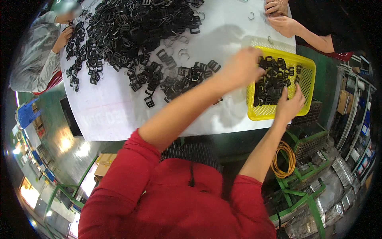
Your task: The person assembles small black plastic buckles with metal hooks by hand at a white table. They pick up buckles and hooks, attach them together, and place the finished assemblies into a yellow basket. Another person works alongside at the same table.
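Observation:
A yellow plastic basket (251,109) with perforated walls stands at the right end of the white table and holds a heap of black slotted strap buckles (271,85). Over the basket's left rim reaches my left hand (243,68), smeared by motion. Its fingertips are near the buckles, and whether it grips any does not show. Inside the near right part of the basket is my right hand (290,104). Its thumb and fingers are apart beside the heap, with nothing visible between them. A smaller group of black buckles (187,81) lies on the table left of my left forearm.
A large pile of black buckles (127,30) covers the table's far left and middle. Loose wire hooks (183,53) lie beside it. One co-worker (43,51) sits at the left; another's hands (282,22) rest at the far right. An orange coiled hose (283,160) hangs below the basket.

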Demonstrator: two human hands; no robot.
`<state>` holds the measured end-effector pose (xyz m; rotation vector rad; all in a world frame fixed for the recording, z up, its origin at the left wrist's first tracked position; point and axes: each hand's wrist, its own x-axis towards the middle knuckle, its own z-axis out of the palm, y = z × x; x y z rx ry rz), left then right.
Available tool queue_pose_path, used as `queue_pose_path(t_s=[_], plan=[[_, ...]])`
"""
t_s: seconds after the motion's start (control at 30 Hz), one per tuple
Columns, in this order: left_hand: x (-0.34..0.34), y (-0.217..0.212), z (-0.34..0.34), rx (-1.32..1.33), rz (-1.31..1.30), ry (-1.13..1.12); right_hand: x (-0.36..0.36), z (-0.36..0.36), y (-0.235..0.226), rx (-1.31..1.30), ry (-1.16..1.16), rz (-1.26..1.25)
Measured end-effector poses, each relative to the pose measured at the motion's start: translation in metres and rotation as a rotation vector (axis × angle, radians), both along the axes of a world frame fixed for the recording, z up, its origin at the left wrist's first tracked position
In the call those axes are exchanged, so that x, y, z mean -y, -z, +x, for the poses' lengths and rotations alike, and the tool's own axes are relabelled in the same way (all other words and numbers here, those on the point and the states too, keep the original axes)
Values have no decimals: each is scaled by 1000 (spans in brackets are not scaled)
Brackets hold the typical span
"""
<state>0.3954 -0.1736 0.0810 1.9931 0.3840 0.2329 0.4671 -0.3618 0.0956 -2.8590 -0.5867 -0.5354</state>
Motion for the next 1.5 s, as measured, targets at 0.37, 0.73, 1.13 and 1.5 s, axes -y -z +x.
queue_pose_path(t_s=[0.37,0.73,1.13,1.5], plan=[[-110,80,-108,-598,284,131,-127,-76,114,-674,-430,239],[-74,89,-112,-314,585,-6,-107,-100,86,-978,-45,35],[-167,42,-174,-243,-1104,-213,-83,-86,61,-1772,-16,1286],[-111,79,-129,-435,273,-351,-97,-126,95,-932,-435,-82]])
